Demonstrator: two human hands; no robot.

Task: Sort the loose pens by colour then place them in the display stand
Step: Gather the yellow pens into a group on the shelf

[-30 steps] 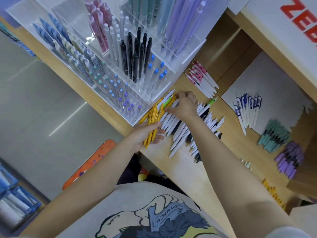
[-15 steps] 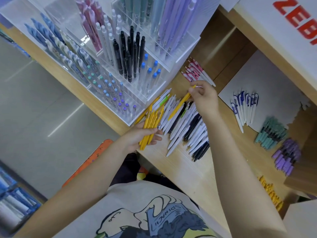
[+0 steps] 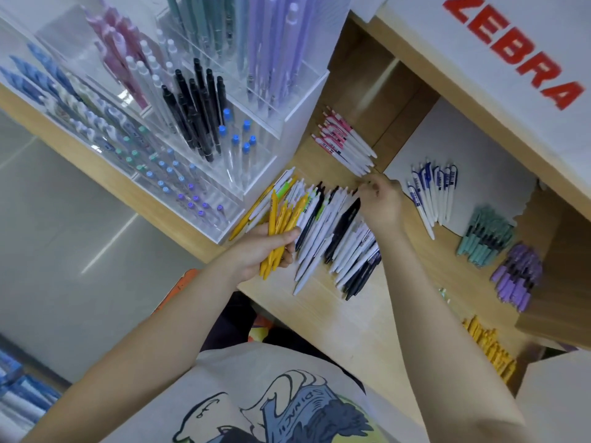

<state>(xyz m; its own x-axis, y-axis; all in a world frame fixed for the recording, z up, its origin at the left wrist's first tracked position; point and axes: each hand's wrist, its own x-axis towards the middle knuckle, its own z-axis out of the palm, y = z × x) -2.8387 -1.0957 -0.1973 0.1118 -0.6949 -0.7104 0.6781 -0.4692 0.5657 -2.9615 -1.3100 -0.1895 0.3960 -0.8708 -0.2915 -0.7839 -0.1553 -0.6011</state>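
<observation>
Left hand (image 3: 259,251) gripping a bundle of yellow pens (image 3: 281,228) just beside the mixed pen pile (image 3: 332,231) on the tabletop (image 3: 351,318). Right hand (image 3: 380,203), fingers curled, at the pile's far edge; grasp impossible to tell. Clear display stand (image 3: 192,123) left of the pile.

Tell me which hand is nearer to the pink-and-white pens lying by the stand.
Right. The right hand is just below the pink-and-white pens, its fingers almost at their tips. The left hand is farther down and left, gripping the yellow pens.

We wear a beige T-shirt (image 3: 256,388) printed with a blue-and-white cartoon graphic (image 3: 287,414); both our forearms are bare.
</observation>
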